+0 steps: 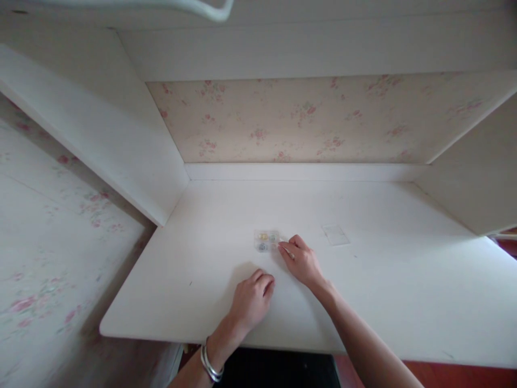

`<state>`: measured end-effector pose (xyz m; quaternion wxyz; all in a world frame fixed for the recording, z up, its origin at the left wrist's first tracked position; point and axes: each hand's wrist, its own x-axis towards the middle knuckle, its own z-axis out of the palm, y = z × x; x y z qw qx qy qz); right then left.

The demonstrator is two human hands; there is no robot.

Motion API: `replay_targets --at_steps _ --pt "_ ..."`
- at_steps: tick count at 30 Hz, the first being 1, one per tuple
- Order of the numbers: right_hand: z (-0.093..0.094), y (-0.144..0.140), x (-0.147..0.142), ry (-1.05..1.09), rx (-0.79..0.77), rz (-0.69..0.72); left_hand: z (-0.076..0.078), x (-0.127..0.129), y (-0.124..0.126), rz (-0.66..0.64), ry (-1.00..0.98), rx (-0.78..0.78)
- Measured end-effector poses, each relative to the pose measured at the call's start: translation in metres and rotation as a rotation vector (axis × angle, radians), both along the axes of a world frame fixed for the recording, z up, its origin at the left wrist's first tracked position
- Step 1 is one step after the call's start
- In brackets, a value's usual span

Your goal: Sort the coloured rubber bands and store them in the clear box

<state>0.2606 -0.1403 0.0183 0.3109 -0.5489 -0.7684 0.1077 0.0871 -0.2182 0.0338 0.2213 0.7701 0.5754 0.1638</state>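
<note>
A small clear compartment box [259, 248] lies on the white desk, with tiny gold and grey pieces inside. At its right edge, my right hand [302, 261] pinches a thin pale stick [288, 251] between thumb and fingers; the stick's tip points at the box. The exact kind of stick is too small to make out. My left hand [252, 297] rests on the desk below the box, its fingers curled in, and nothing shows in it. To the right of my right hand lies a flat clear square lid [336, 235], apart from the box.
The white desk [194, 226] has side panels [133, 129] at left and right and a shelf [283, 51] overhead. Floral wallpaper [291, 118] covers the back. A white cable or tube [202, 7] hangs at the top. Something dark [278, 369] is under the front edge.
</note>
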Motion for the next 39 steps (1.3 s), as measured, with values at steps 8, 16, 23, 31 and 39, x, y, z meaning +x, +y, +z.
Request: replay_targets --at_steps 8,16,23,31,39 --pt "-0.007 -0.015 0.04 0.218 0.022 -0.27 0.005 0.01 0.013 -0.067 0.018 0.001" --pt "-0.014 -0.028 0.049 0.349 -0.039 -0.38 0.007 0.044 0.041 -0.128 0.148 0.026" --pt "-0.015 -0.026 0.051 0.342 -0.059 -0.336 0.001 0.056 0.055 -0.152 0.22 0.071" --pt "-0.017 -0.026 0.051 0.346 -0.045 -0.325 0.002 0.058 0.056 -0.168 0.25 0.022" --pt "-0.017 -0.025 0.052 0.332 -0.05 -0.317 0.0 0.059 0.059 -0.165 0.224 0.078"
